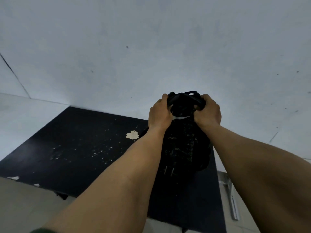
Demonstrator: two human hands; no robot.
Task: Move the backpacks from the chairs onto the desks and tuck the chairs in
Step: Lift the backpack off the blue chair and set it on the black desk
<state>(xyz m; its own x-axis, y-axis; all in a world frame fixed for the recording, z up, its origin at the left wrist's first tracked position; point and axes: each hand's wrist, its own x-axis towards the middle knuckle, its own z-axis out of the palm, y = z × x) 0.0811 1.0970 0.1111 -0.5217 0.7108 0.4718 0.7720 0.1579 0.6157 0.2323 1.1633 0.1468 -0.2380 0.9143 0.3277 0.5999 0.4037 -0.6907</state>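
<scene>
Both hands grip the top of a black backpack (183, 145), left hand (159, 113) and right hand (208, 113) curled round its upper straps. Backpack stands upright over the right part of a black worktop (75, 148) with chipped paint (132, 135), pale wall (151, 47) behind.

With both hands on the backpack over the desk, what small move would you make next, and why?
Probably let go: the left hand and right hand grip the top of the backpack, which seems to stand on the black desk.
</scene>
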